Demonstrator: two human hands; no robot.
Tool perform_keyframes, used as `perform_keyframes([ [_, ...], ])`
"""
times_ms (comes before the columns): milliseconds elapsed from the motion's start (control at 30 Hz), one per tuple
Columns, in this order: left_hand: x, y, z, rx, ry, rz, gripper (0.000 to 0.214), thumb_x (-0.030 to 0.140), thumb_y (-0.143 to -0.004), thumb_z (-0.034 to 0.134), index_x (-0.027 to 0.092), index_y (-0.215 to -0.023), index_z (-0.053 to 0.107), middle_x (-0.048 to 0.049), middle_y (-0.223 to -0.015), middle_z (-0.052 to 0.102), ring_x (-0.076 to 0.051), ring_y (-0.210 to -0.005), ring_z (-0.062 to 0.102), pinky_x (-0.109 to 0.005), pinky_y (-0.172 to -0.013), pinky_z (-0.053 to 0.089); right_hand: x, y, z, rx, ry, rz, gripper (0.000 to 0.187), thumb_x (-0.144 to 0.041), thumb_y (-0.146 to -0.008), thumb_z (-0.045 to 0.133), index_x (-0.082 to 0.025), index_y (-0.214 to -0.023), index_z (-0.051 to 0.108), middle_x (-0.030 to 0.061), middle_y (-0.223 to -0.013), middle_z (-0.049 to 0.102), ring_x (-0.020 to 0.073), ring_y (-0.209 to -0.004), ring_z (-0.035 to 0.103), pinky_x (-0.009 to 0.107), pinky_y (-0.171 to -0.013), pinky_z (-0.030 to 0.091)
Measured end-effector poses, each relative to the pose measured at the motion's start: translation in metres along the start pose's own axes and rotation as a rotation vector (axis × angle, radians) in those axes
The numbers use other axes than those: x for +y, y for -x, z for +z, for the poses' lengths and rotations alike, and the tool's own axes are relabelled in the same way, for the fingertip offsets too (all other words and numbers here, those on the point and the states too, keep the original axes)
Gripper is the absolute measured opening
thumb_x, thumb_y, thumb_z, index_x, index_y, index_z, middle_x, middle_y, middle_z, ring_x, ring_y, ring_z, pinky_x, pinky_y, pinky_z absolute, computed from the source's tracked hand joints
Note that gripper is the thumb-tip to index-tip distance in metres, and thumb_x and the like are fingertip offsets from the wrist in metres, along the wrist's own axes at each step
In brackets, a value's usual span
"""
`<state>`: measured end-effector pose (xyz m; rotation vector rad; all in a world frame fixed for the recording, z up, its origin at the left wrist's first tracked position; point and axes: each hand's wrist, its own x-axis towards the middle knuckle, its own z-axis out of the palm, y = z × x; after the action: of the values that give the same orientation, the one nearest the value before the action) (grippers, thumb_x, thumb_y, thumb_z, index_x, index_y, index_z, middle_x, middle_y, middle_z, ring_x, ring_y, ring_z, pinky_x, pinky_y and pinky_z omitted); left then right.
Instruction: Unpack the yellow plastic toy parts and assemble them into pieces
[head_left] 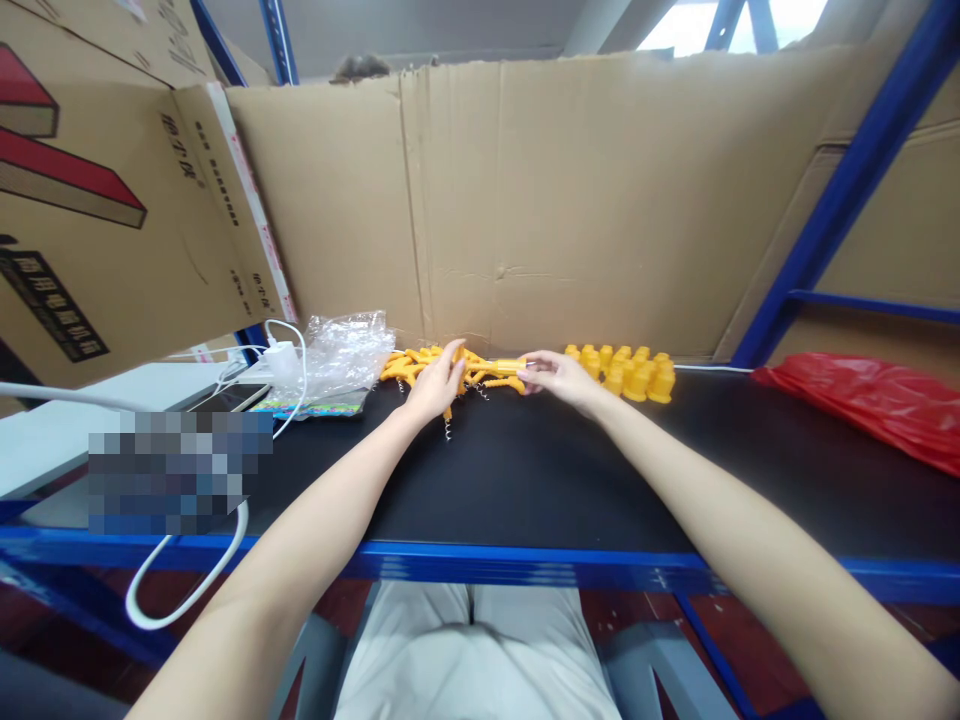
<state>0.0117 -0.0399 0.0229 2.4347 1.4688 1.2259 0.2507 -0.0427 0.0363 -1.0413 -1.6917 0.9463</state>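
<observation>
Black tabletop (pixel 525 480) at frame centre; left hand (pixel 435 385) closed round a yellow corkscrew (pixel 448 428); right hand (pixel 559 377) pinching a yellow sleeve (pixel 506 366); yellow caps (pixel 626 375) just right.

Black tabletop (pixel 525 480) near you is open, wide lane between your arms. Far edge blocked: cardboard wall (pixel 600 200) right behind orange corkscrew pile (pixel 409 362) and yellow caps (pixel 630 372). Your left hand (pixel 435 385) on a corkscrew (pixel 448 425), your right hand (pixel 559 378) on a yellow sleeve (pixel 506 366), squeezed between those. Plastic bag (pixel 341 355), white cable (pixel 187 590) crowd your left; red bag (pixel 862 400) right.
</observation>
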Motion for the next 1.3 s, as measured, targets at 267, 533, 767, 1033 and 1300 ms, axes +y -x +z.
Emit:
perform_keyframes([
  [267,-0.010,0.003,0.007,-0.195,-0.216,0.094,0.031,0.026,-0.087,0.044,0.016,-0.113,0.058,-0.0106,-0.117,0.059,-0.023,-0.111,0.054,-0.038,-0.097,0.042,0.012,-0.002,-0.028,0.316,0.900,-0.336,0.032,-0.019,-0.081,0.057,-0.015,-0.112,0.057,0.0110,-0.103,0.060,0.0180,-0.078,0.057,0.034,-0.077,0.043],
  [533,-0.001,0.008,0.012,-0.388,-0.237,0.162,0.045,0.041,-0.092,0.034,0.018,-0.126,0.052,-0.0080,-0.137,0.049,-0.024,-0.128,0.041,-0.043,-0.110,0.027,0.014,0.002,-0.013,0.062,1.520,-0.231,0.032,-0.014,-0.092,0.032,-0.015,-0.110,0.059,0.0119,-0.101,0.058,0.0233,-0.094,0.052,0.034,-0.081,0.031],
  [767,0.014,-0.005,0.007,-0.389,-0.265,0.211,0.038,0.034,-0.091,0.035,0.017,-0.120,0.054,-0.0085,-0.129,0.055,-0.022,-0.123,0.046,-0.041,-0.107,0.031,0.016,0.004,-0.011,0.023,1.576,-0.185,0.035,-0.014,-0.094,0.030,-0.014,-0.116,0.057,0.0124,-0.106,0.058,0.0237,-0.098,0.050,0.034,-0.083,0.029],
  [1033,0.047,-0.039,0.036,-0.620,-0.427,0.131,0.037,0.022,-0.084,0.046,0.018,-0.120,0.054,-0.0136,-0.124,0.059,-0.030,-0.117,0.052,-0.049,-0.102,0.033,0.025,0.001,-0.020,-0.011,1.599,-0.210,0.039,-0.007,-0.091,0.028,-0.015,-0.111,0.060,0.0117,-0.107,0.062,0.0246,-0.101,0.050,0.043,-0.094,0.023],
  [1300,0.054,-0.044,0.059,-0.521,-0.429,0.074,0.034,0.013,-0.082,0.049,0.015,-0.115,0.054,-0.0180,-0.117,0.061,-0.034,-0.114,0.053,-0.052,-0.094,0.037,0.031,-0.002,-0.032,0.031,1.570,-0.195,0.036,-0.009,-0.089,0.034,-0.016,-0.106,0.065,0.0124,-0.105,0.063,0.0260,-0.105,0.048,0.047,-0.095,0.023],
])
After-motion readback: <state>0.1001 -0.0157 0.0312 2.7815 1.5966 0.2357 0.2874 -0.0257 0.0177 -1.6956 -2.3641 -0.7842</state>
